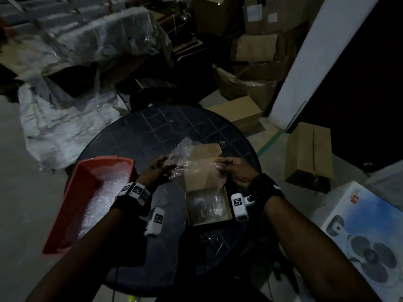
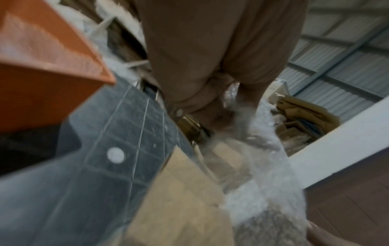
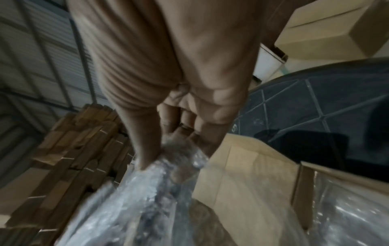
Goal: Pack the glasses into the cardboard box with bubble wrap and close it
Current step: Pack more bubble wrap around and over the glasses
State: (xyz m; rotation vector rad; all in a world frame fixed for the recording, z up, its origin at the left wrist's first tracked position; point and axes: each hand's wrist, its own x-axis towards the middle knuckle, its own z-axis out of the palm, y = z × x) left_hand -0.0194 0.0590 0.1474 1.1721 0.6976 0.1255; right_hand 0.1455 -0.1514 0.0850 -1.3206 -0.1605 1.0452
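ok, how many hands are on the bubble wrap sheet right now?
2. The left hand pinches the left edge of the bubble wrap sheet, and the right hand pinches the right edge, above the open cardboard box.

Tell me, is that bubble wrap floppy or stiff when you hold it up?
Probably floppy: the bubble wrap sags and crumples between the left hand and right hand. Likely light, since fingertip pinches hold it up. Its shiny film may be a bit slippery.

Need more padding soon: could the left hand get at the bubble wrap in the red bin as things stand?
Probably yes, once freed: the left hand now pinches the bubble wrap sheet, and the red bin sits open-topped just beside it, with nothing between.
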